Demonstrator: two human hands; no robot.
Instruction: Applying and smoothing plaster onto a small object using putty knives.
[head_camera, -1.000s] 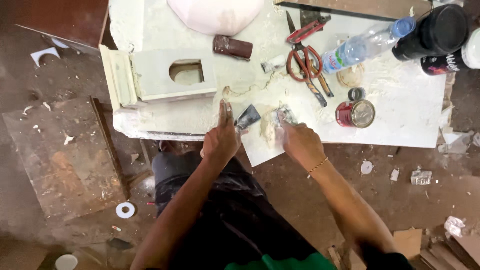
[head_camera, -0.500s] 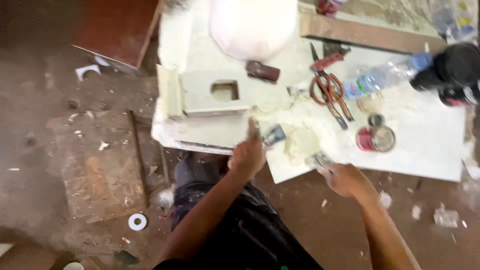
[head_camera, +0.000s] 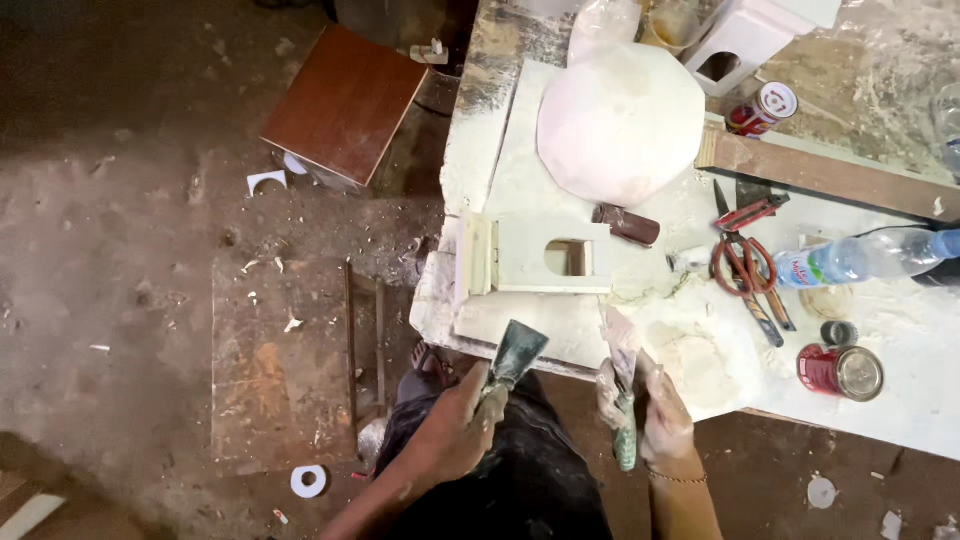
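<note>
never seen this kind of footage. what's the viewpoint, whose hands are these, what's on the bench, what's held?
There is no machine: one head-worn camera looks down at a person's bare hands. The left hand holds a wide putty knife. The right hand holds a second, filler-caked knife. On the dusty white workbench lie a pale box with an arched hole, a round white slab, red-handled scissors, a plastic bottle and an open red tin.

On the putty-smeared worktop lie red-handled scissors, a clear plastic bottle, 2 red cans, a pale rounded slab and a white box with an arched hole. A brown wooden box sits on the dusty floor.
</note>
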